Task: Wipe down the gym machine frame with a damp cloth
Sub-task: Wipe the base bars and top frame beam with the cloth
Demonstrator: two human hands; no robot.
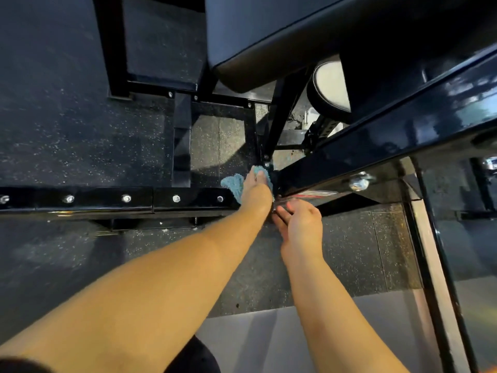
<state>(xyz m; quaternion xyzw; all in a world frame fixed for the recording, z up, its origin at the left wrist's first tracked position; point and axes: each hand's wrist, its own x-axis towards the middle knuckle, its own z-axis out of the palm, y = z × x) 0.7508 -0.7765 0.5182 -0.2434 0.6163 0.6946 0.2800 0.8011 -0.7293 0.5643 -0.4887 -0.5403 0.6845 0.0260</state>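
A black steel gym machine frame [107, 200] runs across the floor, with bolts along its flat base bar and a sloping beam [390, 135] rising to the right. My left hand [255, 188] holds a light blue cloth [235, 185] and presses it against the joint where base bar and sloping beam meet. My right hand [298, 219] sits just below that joint, its fingers straight and touching the frame's lower edge beside a red and white label [317, 194].
A black padded seat [269, 39] and a round roller pad [329, 87] hang above the joint. More black frame bars [181, 146] lie on the speckled rubber floor [67, 130]. A thin upright bar [441, 265] stands at the right.
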